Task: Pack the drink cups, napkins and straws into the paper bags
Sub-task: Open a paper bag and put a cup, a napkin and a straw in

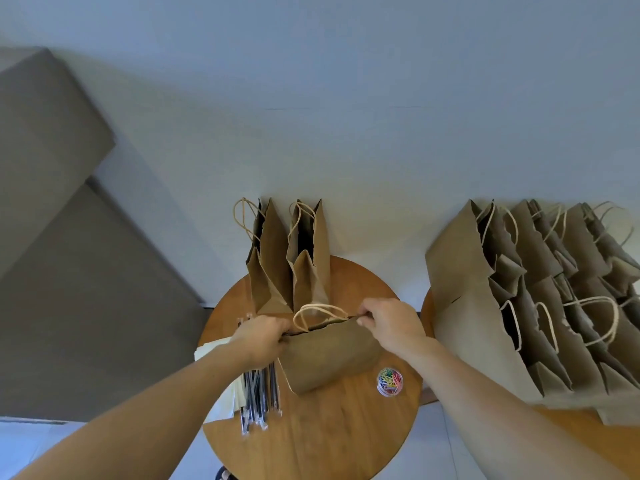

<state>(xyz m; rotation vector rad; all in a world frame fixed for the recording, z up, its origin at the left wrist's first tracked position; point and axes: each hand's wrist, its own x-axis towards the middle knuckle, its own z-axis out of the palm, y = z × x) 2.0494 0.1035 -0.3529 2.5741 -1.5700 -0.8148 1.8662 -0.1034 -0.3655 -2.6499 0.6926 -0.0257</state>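
A brown paper bag [325, 355] stands on the round wooden table [332, 431] in front of me. My left hand [263, 337] grips the left end of its top edge. My right hand [388, 323] pinches the right end of that edge. The bag's twine handle loops up between my hands and its mouth is nearly closed. Two more paper bags [291, 258] stand open at the back of the table against the wall. Wrapped straws [259, 396] lie on a pile of pale napkins [225, 400] at the table's left. No drink cups are in sight.
A small clear tub of coloured paper clips [389, 381] sits right of the held bag. A second wooden table on the right carries several upright paper bags [540, 299] in rows. A grey sofa [52, 237] fills the left. A pale wall runs behind.
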